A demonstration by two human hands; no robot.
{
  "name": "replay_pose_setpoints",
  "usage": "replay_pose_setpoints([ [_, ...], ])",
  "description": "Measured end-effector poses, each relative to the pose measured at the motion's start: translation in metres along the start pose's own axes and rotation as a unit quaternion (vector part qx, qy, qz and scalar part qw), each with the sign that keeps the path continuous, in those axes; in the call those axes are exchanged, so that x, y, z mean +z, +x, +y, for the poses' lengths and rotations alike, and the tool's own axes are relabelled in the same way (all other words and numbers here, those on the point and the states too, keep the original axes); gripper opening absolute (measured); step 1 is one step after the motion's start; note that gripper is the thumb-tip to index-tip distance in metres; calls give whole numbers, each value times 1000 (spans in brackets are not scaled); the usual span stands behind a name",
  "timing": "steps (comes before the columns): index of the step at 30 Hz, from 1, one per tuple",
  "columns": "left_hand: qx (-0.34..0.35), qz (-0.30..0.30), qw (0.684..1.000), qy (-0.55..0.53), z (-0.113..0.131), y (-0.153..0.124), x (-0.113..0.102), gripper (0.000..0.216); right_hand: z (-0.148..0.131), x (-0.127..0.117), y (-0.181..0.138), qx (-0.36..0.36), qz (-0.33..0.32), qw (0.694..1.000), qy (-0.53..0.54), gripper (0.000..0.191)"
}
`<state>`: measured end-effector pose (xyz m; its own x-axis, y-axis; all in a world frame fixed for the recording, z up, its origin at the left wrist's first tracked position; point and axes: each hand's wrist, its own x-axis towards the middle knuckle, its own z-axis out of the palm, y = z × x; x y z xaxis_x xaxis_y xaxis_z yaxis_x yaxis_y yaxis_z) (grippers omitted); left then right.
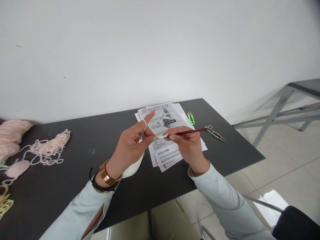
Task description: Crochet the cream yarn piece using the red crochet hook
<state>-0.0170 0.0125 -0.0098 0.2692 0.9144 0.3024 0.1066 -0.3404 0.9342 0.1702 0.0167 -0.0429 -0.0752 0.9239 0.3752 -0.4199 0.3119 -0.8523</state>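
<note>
My right hand [188, 144] is closed round a dark red crochet hook [192, 131], whose shaft points left toward my other hand. White yarn [163, 136] lies at the hook's tip, between the fingertips of both hands. My left hand [133, 143] pinches that yarn with thumb and finger, and a strand [150, 128] loops over its raised index finger. Partly hidden behind my left wrist is a white ball of yarn [133, 168]. Printed sheets [166, 153] with a flower picture lie stacked on the table beneath my hands.
Green thread snips [191, 118] and metal scissors [217, 134] lie right of the papers on the dark table [100, 133]. Pink yarn [50, 146] and yellow yarn [4, 203] lie at the left. A wall stands behind; a metal-legged table [277, 110] is at the right.
</note>
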Motion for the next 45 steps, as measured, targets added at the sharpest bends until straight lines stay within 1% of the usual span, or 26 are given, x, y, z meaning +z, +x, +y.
replay_pose_setpoints([
  [3, -25, 17, 1000, -3, -1, -1, 4, 32, 0, 0, 0, 8, 4, 1000, -3, 12],
  [5, -21, 28, 999, 15, -2, -2, 6, 34, 1, 0, 0, 14, 9, 1000, -6, 12],
  [8, 4, 26, 999, 39, -1, -2, 5, 19, 2, -1, 0, 23, 19, 999, -12, 11],
  [10, 14, 10, 1000, 24, 0, 0, 0, 7, 2, -2, 1, 30, 22, 999, -7, 10],
  [13, -18, -9, 999, -33, 3, 2, -8, 2, 3, -2, 1, 39, 22, 999, 10, 10],
  [14, -39, -14, 998, -54, 3, 3, -9, 11, 3, -2, 1, 41, 21, 999, 13, 10],
  [17, -95, -35, 987, -127, 3, 3, -7, 47, 4, -3, 1, 45, 14, 999, 12, 10],
  [19, -128, -45, 977, -165, 4, 3, -1, 60, 4, -3, 1, 44, 6, 999, 9, 11],
  [22, -162, -22, 969, -186, 6, 3, 7, 76, 4, -2, 1, 35, 4, 999, -5, 11],
  [23, -161, -9, 970, -180, 6, 3, 9, 78, 3, -1, 0, 33, 5, 999, -13, 11],
  [25, -149, 12, 975, -162, 5, 3, 10, 73, 2, 0, 0, 32, 8, 999, -28, 11],
  [27, -143, 19, 977, -157, 3, 3, 11, 68, 2, 0, 0, 35, 7, 999, -38, 10],
  [31, -147, 31, 968, -202, -1, 2, 12, 71, 4, 0, 0, 53, 18, 998, -38, 11],
  [34, -160, 34, 959, -231, -2, 1, 11, 73, 5, 0, 1, 78, 32, 996, -19, 12],
  [40, -217, 4, 931, -293, -2, 2, 7, 79, 4, 0, 4, 139, 60, 986, 64, 18],
  [42, -216, 5, 928, -304, -3, 2, 8, 79, 3, 0, 5, 145, 63, 984, 77, 18],
  [45, -196, 27, 935, -293, -1, 1, 9, 77, 3, 2, 5, 148, 70, 983, 85, 19],
])
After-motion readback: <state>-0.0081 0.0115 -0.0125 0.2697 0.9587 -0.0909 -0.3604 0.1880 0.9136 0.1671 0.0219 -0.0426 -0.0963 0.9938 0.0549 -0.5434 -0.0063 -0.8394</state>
